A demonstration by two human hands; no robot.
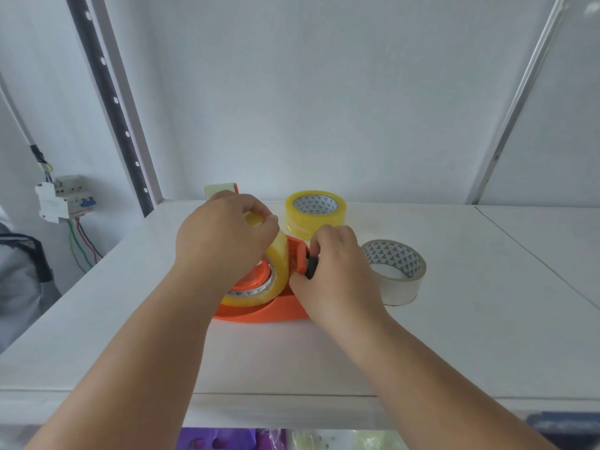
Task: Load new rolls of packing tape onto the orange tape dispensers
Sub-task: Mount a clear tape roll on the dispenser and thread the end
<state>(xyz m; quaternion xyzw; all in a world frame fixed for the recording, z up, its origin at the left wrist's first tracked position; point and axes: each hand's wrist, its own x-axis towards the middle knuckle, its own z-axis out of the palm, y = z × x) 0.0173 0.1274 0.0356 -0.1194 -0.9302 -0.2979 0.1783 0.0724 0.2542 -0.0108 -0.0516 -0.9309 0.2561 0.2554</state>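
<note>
White shelf (422,336) against pale wall (324,92); left hand (224,238) gripping tape roll (276,271), right hand (334,264) pinching orange dispenser (276,311).

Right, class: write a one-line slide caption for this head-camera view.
Both hands, left and right, fit a yellow tape roll onto an orange dispenser; two spare rolls wait behind.

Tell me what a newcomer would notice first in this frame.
Probably the orange tape dispenser at the middle of the white table, with a yellow tape roll on its hub. The left hand holds that roll while the right hand pinches the dispenser's front end. Behind sits a second yellow roll, a clear roll to the right.
</note>
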